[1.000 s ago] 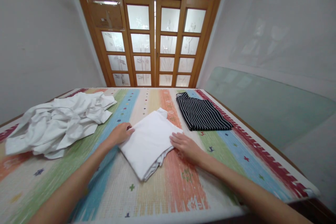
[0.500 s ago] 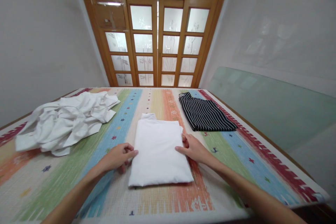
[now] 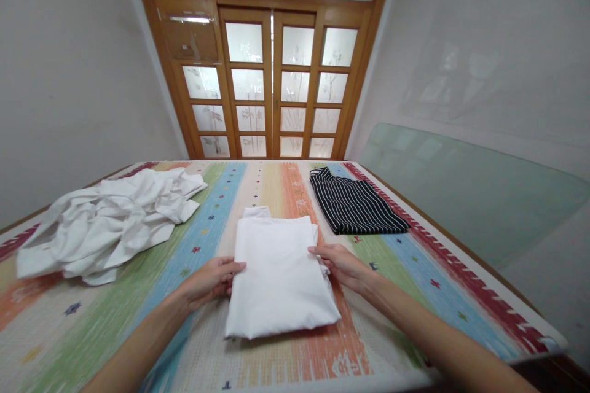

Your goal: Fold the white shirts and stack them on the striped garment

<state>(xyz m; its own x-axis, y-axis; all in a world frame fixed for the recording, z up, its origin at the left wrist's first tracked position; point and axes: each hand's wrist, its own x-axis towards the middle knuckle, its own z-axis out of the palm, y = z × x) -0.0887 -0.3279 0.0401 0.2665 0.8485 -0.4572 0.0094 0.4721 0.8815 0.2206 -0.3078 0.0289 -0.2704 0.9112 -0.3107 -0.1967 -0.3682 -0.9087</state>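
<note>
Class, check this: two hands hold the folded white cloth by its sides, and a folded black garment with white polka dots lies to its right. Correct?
No: in the head view, the black garment is striped in white, not polka-dotted. The rest stands: the left hand and right hand hold the folded white cloth by its sides.

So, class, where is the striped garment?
In the head view, the striped garment lies folded on the right side of the tablecloth, beyond the right hand.

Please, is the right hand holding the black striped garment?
No, the right hand holds the right edge of the folded white garment, while the striped garment lies apart, farther back.
</note>
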